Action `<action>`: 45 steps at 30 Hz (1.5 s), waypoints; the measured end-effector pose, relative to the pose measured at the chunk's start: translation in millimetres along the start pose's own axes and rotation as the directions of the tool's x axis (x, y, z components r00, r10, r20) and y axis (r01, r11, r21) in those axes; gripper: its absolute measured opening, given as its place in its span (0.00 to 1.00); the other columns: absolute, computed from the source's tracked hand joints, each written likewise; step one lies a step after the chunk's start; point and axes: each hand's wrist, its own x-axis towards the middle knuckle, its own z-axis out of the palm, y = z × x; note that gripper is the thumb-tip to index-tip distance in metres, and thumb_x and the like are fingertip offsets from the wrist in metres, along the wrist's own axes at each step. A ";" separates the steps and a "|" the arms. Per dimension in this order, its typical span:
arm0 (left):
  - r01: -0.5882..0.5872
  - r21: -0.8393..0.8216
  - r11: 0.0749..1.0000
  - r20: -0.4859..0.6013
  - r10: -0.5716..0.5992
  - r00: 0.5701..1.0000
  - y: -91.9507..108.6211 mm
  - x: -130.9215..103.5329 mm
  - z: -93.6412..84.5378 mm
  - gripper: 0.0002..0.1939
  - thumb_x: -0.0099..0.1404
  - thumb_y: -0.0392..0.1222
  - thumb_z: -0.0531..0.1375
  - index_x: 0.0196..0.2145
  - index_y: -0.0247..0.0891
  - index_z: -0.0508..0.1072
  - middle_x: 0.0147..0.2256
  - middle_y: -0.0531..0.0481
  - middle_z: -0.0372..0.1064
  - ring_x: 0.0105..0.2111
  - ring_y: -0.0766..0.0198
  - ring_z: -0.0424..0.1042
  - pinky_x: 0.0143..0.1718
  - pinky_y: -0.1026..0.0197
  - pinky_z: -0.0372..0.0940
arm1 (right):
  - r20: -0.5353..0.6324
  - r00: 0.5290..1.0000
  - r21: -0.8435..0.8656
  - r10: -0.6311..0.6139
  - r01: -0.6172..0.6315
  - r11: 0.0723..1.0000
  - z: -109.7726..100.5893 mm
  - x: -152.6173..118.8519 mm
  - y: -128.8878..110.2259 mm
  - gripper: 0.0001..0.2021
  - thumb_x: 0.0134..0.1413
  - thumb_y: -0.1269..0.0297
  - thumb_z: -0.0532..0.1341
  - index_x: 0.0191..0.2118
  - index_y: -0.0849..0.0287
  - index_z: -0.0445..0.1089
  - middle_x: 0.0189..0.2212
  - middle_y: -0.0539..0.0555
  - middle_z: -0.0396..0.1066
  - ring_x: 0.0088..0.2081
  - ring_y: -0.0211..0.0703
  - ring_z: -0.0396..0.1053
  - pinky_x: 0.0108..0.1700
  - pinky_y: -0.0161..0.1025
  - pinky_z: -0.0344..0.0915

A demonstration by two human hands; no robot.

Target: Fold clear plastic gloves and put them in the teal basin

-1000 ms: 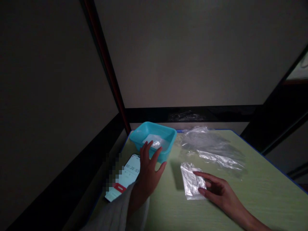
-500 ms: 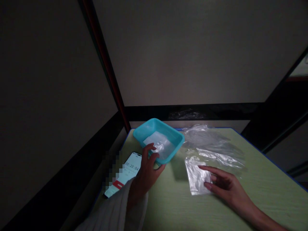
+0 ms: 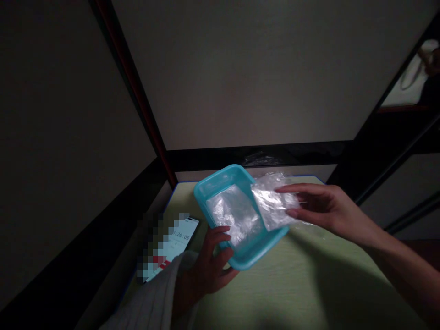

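Observation:
My left hand [image 3: 216, 261] grips the near left rim of a turquoise plastic basin [image 3: 252, 261], fingers over the edge and part of the hand below it. Inside the basin lies a folded clear plastic bag [image 3: 233, 211], flat against the bottom. Between thumb and fingers, my right hand [image 3: 319, 204] pinches another folded plastic bag [image 3: 273, 201], held over the basin's right side. That bag covers part of the right rim.
A phone [image 3: 175, 243] with a running timer lies on the green table [image 3: 261, 298], left of the basin. Loose clear plastic [image 3: 312, 227] shows behind my right hand. A wall [image 3: 240, 82] rises behind the table.
My right hand has lifted the folded plastic bag off the table and brought it up and left to the basin. The left hand has taken hold of the basin, which is turned and nearer.

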 end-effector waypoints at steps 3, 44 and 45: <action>0.000 0.003 1.000 0.006 0.000 1.000 2.0 0.8 -0.4 0.11 0.54 0.31 0.58 0.35 0.37 0.62 0.40 0.43 0.62 0.44 0.54 0.67 0.41 0.50 0.69 | 0.074 0.997 -0.035 -0.018 0.021 0.999 5.0 6.9 -1.6 0.18 0.44 0.60 0.64 0.43 0.59 0.72 0.37 0.55 0.73 0.32 0.41 0.70 0.31 0.38 0.70; -0.024 -0.069 0.997 0.059 0.028 0.998 2.3 -5.0 3.0 0.14 0.52 0.29 0.58 0.36 0.38 0.62 0.41 0.40 0.63 0.44 0.52 0.67 0.42 0.48 0.68 | 0.729 0.674 -0.601 0.119 0.546 0.584 39.9 63.7 -33.5 0.11 0.48 0.80 0.56 0.40 0.65 0.64 0.28 0.51 0.64 0.27 0.36 0.59 0.28 0.31 0.54; -0.022 -0.069 0.997 0.057 0.026 0.998 2.0 -5.3 3.0 0.14 0.52 0.29 0.58 0.36 0.38 0.62 0.41 0.40 0.63 0.44 0.52 0.67 0.42 0.48 0.68 | 0.717 0.687 -0.614 0.116 0.545 0.572 38.5 63.5 -33.7 0.11 0.48 0.79 0.56 0.40 0.65 0.63 0.28 0.51 0.65 0.27 0.36 0.59 0.28 0.32 0.54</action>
